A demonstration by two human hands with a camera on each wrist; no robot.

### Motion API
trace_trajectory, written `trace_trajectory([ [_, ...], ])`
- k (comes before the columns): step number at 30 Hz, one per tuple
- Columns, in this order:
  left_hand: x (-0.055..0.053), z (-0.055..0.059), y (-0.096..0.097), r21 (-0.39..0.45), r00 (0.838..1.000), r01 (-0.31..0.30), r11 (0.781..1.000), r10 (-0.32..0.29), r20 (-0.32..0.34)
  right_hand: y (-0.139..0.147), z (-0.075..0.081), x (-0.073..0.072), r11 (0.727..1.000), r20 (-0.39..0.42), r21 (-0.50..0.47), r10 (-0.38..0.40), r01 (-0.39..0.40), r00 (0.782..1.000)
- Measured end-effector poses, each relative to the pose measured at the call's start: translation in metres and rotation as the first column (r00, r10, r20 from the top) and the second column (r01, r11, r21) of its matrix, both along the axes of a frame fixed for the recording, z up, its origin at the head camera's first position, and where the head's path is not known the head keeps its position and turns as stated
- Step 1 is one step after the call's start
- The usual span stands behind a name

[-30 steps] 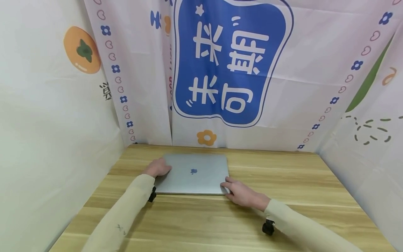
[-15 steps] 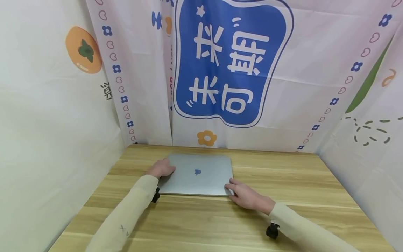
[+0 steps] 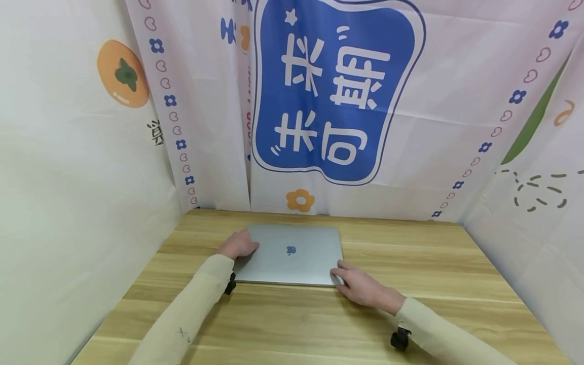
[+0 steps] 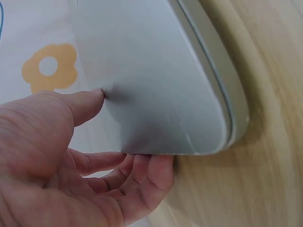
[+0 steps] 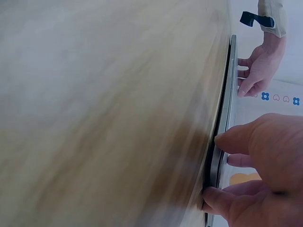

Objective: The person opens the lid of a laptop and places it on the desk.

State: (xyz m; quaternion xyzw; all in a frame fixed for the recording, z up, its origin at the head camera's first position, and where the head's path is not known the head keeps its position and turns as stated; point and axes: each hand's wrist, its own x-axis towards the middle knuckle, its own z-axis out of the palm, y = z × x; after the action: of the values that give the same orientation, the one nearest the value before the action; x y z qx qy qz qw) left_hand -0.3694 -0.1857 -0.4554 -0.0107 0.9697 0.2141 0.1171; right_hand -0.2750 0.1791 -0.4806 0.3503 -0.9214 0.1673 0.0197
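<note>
My two hands grip a closed silver laptop (image 3: 269,263) lying flat on a wooden table (image 3: 283,324), towards the far side and a little left of the middle. A dark apple logo (image 3: 291,250) sits at the centre of its lid; the long front edge faces me.

My left hand (image 3: 239,244) is at the laptop's left edge. The thumb presses on top of the lid, and the other fingers are curled together against the edge, pinching the laptop between them. The left wrist view shows this close up, beside a rounded corner.

My right hand (image 3: 362,288) holds the near right corner. Its fingers are bent and slightly apart, clamped around that corner, some over the lid and some against the edge. I cannot tell whether any fingertip goes underneath.

I wear a cream left sleeve (image 3: 187,306) and a matching right sleeve (image 3: 449,329). A small black device hangs below each cuff, one at the left (image 3: 230,284) and one at the right.

Behind the table hangs a pale cloth (image 3: 410,172) with a large blue panel (image 3: 269,76) bearing white Chinese characters turned sideways, and an orange flower (image 3: 292,199) beneath it. An orange fruit (image 3: 109,76) decorates the left side, a long green leaf (image 3: 535,120) the right.
</note>
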Motion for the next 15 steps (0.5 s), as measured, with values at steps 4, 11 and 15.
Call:
trace_trajectory([
  [4, 0.0, -0.001, 0.004, 0.0, 1.0, -0.002, 1.0, 0.002, -0.006, 0.004, 0.001, 0.003, 1.0, -0.008, 0.0, 0.005, -0.005, 1.0],
  [11, -0.002, -0.004, 0.01, 0.016, 1.0, -0.01, 1.0, 0.01, 0.004, 0.01, 0.002, 0.007, 1.0, -0.008, -0.002, -0.013, 0.013, 1.0],
  [15, -0.002, -0.004, 0.013, 0.026, 1.0, -0.008, 1.0, 0.008, 0.006, 0.014, 0.002, 0.009, 1.0, -0.007, -0.001, -0.022, 0.022, 1.0],
])
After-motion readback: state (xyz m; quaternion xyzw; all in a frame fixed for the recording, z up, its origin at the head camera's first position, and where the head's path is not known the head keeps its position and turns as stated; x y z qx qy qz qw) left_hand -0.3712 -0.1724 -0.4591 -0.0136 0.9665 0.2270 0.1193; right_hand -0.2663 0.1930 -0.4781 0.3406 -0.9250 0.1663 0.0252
